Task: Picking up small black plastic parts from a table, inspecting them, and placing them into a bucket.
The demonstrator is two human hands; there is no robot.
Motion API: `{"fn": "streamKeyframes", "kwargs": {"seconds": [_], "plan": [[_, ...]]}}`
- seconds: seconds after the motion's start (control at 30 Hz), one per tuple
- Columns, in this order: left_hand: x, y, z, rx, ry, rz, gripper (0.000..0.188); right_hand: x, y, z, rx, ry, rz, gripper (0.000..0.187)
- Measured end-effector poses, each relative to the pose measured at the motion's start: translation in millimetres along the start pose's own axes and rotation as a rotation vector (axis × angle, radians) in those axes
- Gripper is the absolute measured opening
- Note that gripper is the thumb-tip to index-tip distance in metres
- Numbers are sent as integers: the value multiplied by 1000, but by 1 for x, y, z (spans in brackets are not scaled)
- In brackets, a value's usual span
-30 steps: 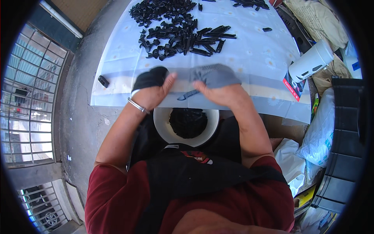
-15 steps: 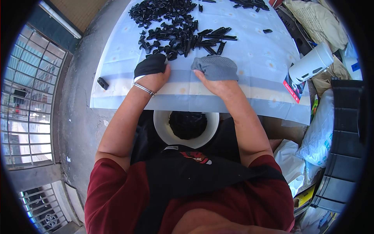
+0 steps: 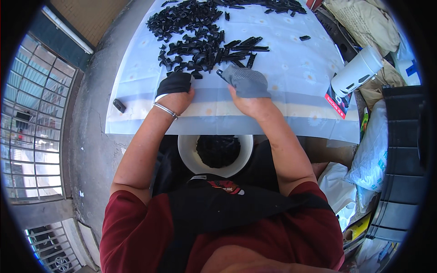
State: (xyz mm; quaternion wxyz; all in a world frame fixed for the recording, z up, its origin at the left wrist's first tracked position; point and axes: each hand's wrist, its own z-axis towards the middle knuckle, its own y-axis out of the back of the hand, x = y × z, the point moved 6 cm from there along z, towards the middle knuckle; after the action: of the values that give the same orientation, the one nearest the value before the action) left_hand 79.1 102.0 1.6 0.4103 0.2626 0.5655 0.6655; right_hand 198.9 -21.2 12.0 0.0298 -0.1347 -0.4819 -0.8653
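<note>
Left hand [image 3: 175, 88], black-gloved, rests flat and open at the near edge of the pile of black plastic pieces [image 3: 200, 38] on the table [image 3: 291, 68]. Right hand [image 3: 248, 86], grey-gloved, likewise spread, holding nothing. White bucket [image 3: 186, 152] sits below the table edge, part-filled. Step: gathering pieces; next likely needs a grip or sweep.

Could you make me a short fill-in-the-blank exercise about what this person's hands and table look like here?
1. The left hand wears a ____ half-glove.
2. The right hand wears a ____ one.
3. The pile of small parts on the table is ____ in colour.
4. The white bucket sits ____ the table's near edge.

Missing words: black; grey; black; below
</note>
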Motion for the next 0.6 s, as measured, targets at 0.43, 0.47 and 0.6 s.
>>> {"fn": "streamKeyframes", "kwargs": {"seconds": [0.43, 0.47, 0.6], "plan": [[-4, -16, -24, 193, 368, -1213, 20, 51, 16, -15, -112, 151, 273, 22], [-10, -19, -29, 193, 368, -1214, 20, 51, 19, -16, -195, 168, 283, 22], [-26, -34, -41, 104, 521, -1628, 20, 48, 22, -18, -183, 180, 325, 24]]}}
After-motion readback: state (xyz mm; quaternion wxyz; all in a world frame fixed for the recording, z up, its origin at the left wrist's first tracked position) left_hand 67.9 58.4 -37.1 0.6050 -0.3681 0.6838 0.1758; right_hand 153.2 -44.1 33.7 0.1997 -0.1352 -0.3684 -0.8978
